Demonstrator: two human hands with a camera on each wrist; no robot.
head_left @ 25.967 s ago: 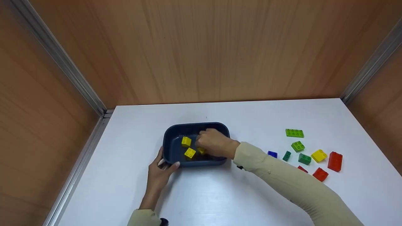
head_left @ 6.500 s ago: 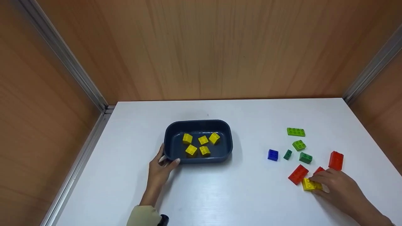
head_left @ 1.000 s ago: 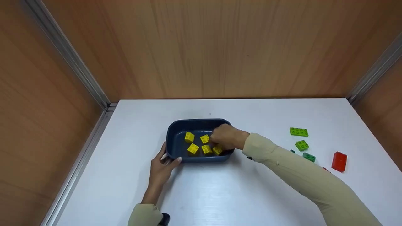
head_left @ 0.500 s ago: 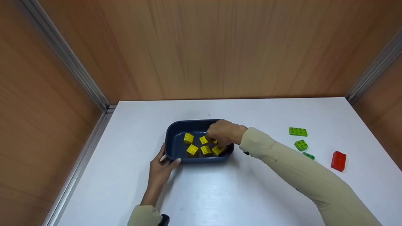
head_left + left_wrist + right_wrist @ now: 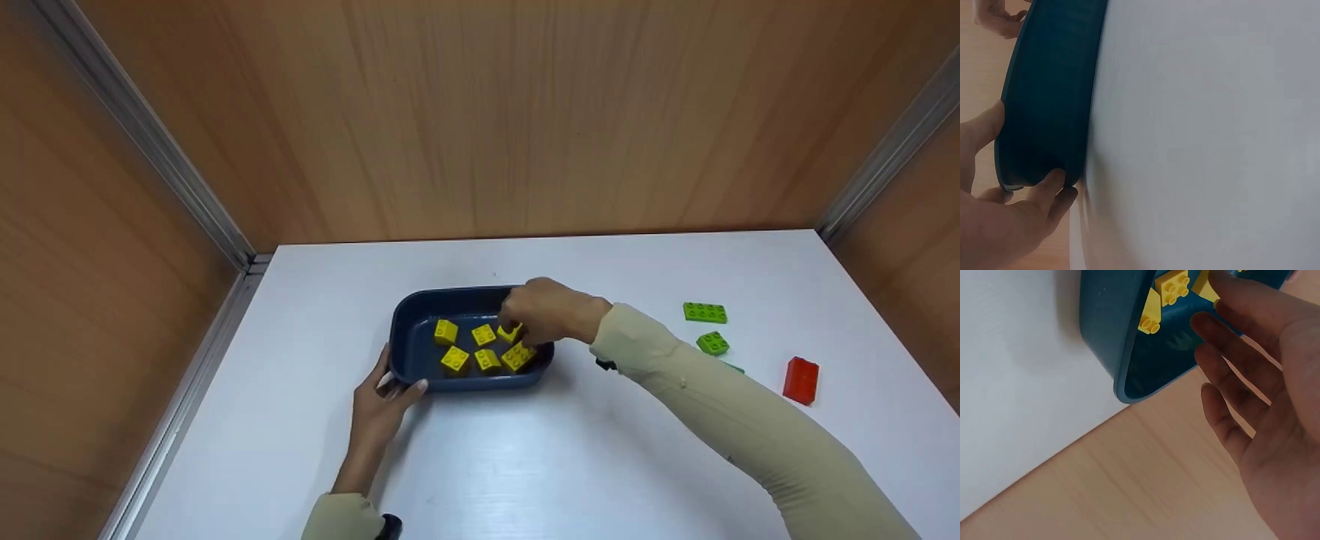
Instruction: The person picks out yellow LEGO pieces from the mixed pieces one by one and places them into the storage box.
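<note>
My left hand [image 5: 379,409] grips the near left corner of a dark blue tray [image 5: 472,383], thumb on the rim and fingers underneath. Several yellow toy bricks [image 5: 454,359] lie apart inside it, one longer brick [image 5: 517,357] at the right. Above the tray's right end is my right hand [image 5: 551,311]. Its thumb and index finger are beside a yellow brick [image 5: 508,334]; whether they touch it I cannot tell. In the right wrist view the other fingers [image 5: 1221,405] are loosely extended and hold nothing. The left wrist view shows the thumb [image 5: 991,124] against the tray wall.
On the white table [image 5: 480,465] to the right lie light green bricks [image 5: 705,313], a red brick [image 5: 801,380] and part of a darker green one [image 5: 735,367]. My right sleeve [image 5: 727,420] covers the area beside them. A wooden panel [image 5: 480,120] stands behind.
Since 6.5 s ago, the longer yellow brick has come from the table's right into the tray. Over the last second my right hand has lifted slightly and drawn back rightward. My left hand stays put.
</note>
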